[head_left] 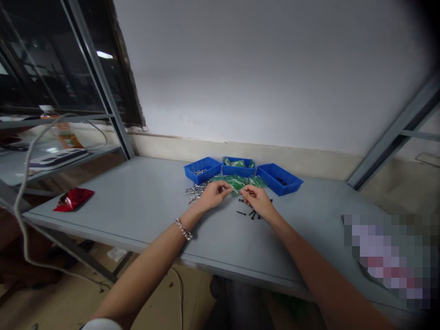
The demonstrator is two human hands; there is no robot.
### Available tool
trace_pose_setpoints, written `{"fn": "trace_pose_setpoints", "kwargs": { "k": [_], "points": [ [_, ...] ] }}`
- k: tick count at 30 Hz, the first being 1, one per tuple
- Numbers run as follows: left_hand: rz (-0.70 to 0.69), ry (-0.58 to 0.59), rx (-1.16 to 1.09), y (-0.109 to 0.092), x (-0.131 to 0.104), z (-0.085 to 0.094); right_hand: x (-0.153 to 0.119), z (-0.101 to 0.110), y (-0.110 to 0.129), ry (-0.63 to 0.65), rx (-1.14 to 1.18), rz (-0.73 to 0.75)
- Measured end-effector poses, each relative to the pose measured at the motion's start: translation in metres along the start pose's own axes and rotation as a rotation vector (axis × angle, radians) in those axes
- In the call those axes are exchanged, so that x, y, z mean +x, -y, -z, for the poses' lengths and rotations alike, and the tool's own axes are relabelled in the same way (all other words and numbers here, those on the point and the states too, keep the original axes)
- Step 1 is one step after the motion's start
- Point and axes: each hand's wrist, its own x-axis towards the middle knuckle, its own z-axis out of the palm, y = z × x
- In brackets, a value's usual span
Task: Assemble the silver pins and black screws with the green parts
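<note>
My left hand [216, 194] and my right hand [253, 197] are close together above the table, fingertips pinched at a small green-and-clear plastic packet [235, 189]. More green packets [254, 181] lie just behind the hands. Silvery screws [195, 192] are heaped beside my left hand. Several black screws [253, 213] lie loose under and beside my right hand. Behind stand three blue bins: the left bin [192, 178] holds silvery pieces, the middle bin [237, 171] holds green packets, and the right bin [287, 189] holds dark pieces.
A red crumpled bag [74, 200] lies on the left of the grey table [137, 201]. A bottle [68, 137] and a flat white-and-dark device [58, 159] stand on the left shelf. A white cable [24, 220] hangs at the left. Something pixelated [388, 256] lies at the right.
</note>
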Motion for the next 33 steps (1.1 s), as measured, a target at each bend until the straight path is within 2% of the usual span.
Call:
{"fn": "trace_pose_setpoints", "kwargs": {
  "k": [4, 8, 10, 14, 18, 26, 33],
  "points": [
    [-0.020, 0.022, 0.067, -0.0031, -0.0011, 0.0011, 0.0001, 0.0005, -0.0024, -0.069, -0.002, 0.020],
    [-0.040, -0.051, 0.076, -0.0022, -0.0005, 0.0040, -0.0004, -0.0002, -0.0009, 0.012, -0.022, 0.012],
    [-0.039, -0.022, 0.089, -0.0008, -0.0007, 0.0043, -0.0006, -0.0002, -0.0007, 0.022, -0.025, 0.015],
    [-0.026, 0.087, 0.102, 0.0003, -0.0022, 0.0020, -0.0001, 0.0014, -0.0026, -0.091, -0.024, 0.040],
    [-0.008, 0.116, 0.060, -0.0010, -0.0027, 0.0002, 0.0006, 0.0018, -0.0037, -0.103, -0.008, 0.058],
    [-0.003, 0.031, 0.049, -0.0014, -0.0009, -0.0003, 0.0006, -0.0005, -0.0039, -0.012, 0.010, 0.040],
    [-0.008, -0.003, 0.050, -0.0021, -0.0013, -0.0023, 0.0005, 0.0005, -0.0024, -0.046, -0.040, 0.031]
  ]
}}
